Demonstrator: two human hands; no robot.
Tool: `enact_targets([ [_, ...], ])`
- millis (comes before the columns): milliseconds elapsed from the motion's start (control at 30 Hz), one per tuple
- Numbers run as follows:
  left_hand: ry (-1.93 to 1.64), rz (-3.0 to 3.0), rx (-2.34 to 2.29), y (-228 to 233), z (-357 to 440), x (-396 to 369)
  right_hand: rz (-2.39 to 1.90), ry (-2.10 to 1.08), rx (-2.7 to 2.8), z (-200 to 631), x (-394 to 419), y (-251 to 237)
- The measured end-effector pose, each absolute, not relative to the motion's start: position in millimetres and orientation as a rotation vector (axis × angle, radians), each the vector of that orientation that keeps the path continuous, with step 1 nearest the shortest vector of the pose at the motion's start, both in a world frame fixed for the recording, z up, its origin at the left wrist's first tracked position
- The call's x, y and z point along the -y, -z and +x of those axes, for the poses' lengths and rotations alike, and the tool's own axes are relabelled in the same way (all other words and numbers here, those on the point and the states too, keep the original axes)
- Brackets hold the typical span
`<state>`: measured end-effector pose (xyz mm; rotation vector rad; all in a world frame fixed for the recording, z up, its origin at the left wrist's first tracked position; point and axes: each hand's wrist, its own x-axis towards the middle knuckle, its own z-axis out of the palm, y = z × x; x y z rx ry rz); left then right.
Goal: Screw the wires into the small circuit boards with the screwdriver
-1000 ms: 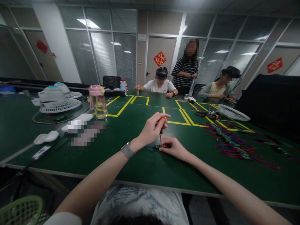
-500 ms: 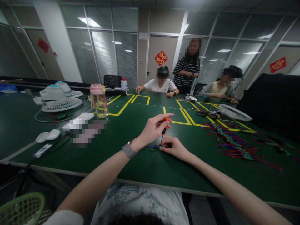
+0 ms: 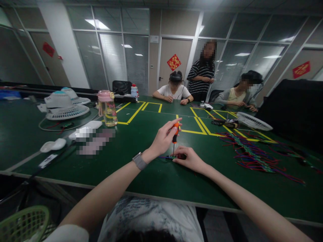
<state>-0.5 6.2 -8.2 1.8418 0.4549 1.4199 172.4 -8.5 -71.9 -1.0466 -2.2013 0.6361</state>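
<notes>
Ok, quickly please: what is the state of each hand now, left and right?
Left hand: closed on the orange-handled screwdriver, tip down on the small board.
Right hand: fingers pressed on the small board, holding it on the table.

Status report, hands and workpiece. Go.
Left hand grips orange screwdriver, tip down on small circuit board. Right hand pins board to table. Nothing obstructing.

Dim room; ceiling panels (image 3: 95, 24) far left reflect in glass. Wide-angle bending at edges; near foreground soft.
</notes>
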Motion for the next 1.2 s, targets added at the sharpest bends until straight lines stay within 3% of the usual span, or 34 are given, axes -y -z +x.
enact_targets([
  [867, -1.384, 1.655, -0.424, 3.0, 0.9, -0.9, -1.044, -0.466, 2.262, 170.4, 14.3, 72.3],
  [1200, -1.514, 1.805, -0.546, 7.5, 1.1, -5.7, -1.070, -0.600, 2.165, 171.7, 8.8, 76.7],
])
